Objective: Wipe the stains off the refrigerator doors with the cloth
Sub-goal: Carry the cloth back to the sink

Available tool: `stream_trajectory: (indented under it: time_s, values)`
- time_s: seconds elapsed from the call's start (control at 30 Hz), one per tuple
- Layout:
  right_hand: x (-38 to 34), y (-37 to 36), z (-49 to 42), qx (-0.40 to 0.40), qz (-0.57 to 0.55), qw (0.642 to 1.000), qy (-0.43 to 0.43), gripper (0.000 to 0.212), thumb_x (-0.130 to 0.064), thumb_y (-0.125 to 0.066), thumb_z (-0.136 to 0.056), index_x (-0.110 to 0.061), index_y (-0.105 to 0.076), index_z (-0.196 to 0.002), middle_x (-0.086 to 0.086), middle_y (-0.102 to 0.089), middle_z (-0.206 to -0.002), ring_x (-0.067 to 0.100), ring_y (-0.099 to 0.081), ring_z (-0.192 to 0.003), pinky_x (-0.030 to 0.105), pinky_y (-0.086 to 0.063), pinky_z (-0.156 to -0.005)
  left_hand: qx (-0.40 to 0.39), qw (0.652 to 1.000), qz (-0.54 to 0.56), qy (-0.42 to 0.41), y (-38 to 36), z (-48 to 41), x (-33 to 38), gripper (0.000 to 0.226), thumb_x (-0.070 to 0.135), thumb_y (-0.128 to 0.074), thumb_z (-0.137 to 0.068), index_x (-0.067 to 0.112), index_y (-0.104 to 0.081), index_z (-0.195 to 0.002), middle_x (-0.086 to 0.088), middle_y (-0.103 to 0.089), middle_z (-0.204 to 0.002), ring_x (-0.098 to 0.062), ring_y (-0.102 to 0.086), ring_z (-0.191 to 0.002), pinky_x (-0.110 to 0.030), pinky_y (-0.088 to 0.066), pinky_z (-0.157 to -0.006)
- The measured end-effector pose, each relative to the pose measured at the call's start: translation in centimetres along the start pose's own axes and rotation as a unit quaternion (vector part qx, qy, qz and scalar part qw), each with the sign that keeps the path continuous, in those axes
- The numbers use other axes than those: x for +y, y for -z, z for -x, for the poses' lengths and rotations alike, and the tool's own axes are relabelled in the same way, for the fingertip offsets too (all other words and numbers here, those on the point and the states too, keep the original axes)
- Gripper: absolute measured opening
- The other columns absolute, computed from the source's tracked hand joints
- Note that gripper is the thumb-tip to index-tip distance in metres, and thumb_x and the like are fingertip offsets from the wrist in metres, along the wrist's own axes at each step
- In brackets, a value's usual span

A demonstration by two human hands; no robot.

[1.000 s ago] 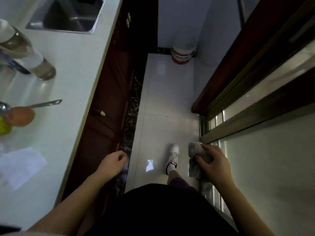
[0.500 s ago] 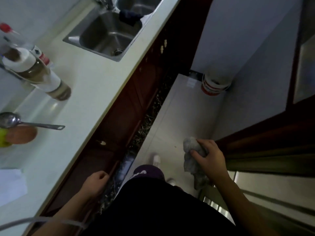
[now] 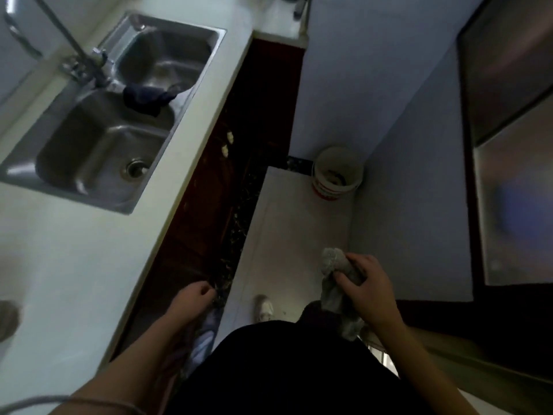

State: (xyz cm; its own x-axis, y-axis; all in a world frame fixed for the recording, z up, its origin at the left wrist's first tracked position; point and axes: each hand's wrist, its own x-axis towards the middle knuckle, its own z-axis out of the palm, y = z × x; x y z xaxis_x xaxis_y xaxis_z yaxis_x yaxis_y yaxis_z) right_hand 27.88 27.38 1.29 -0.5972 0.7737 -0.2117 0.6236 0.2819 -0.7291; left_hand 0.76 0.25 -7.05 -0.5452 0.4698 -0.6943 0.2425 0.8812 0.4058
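Observation:
My right hand is closed around a crumpled grey cloth, which hangs down from my fist above the floor. At the far right stands a shiny metal surface in a dark frame, the refrigerator door; my hand and the cloth are apart from it. My left hand hangs loosely curled beside the dark red cabinet fronts, holding nothing. My dark clothing fills the bottom middle of the view.
A white counter with a double steel sink and tap runs along the left; a dark rag lies on the sink divider. A white and red bucket stands in the floor's far corner. A white shoe shows below.
The view has swung up and left, bringing the whole sink into sight. My right hand has come away from the glass panel at the right, still gripping the cloth. My left hand stays low by the cabinet.

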Motion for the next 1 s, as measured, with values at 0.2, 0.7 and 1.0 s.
stream_trajectory:
  time_s: [0.2, 0.7, 1.0]
  values:
    - [0.0, 2.3, -10.3, 0.015, -0.008, 1.000, -0.022, 0.037, -0.018, -0.084, -0.082, -0.016, -0.072, -0.117, 0.000, -0.063, -0.105, 0.016, -0.061, -0.096, 0.026, -0.042, -0.086, 0.008, 0.999, 0.000, -0.051, 5.5, -8.6, 11.1, 0.018, 0.033, -0.056, -0.097, 0.022, -0.070, -0.103, 0.003, -0.070, -0.096, -0.015, -0.064, -0.088, -0.028, -0.044, -0.075]
    - [-6.4, 4.6, -43.8, -0.181, -0.036, 0.977, 0.106, 0.038, -0.037, -0.076, -0.090, -0.046, -0.057, -0.120, -0.024, -0.053, -0.111, -0.012, -0.055, -0.103, 0.015, -0.043, -0.086, 0.060, 0.980, 0.094, 0.165, 9.9, -16.4, 14.4, 0.024, 0.027, -0.056, -0.097, 0.021, -0.064, -0.075, 0.000, -0.068, -0.073, -0.017, -0.066, -0.077, -0.029, -0.043, -0.066]
    - [-11.5, 3.2, -55.1, -0.188, -0.049, 0.976, 0.101, 0.037, -0.020, -0.078, -0.090, -0.034, -0.061, -0.120, -0.009, -0.058, -0.113, -0.018, -0.056, -0.097, -0.001, -0.042, -0.080, 0.084, 0.976, 0.135, 0.151, 18.6, -26.0, 20.9, 0.031, 0.019, -0.058, -0.095, 0.019, -0.059, -0.064, 0.000, -0.063, -0.066, -0.020, -0.062, -0.071, -0.032, -0.042, -0.067]
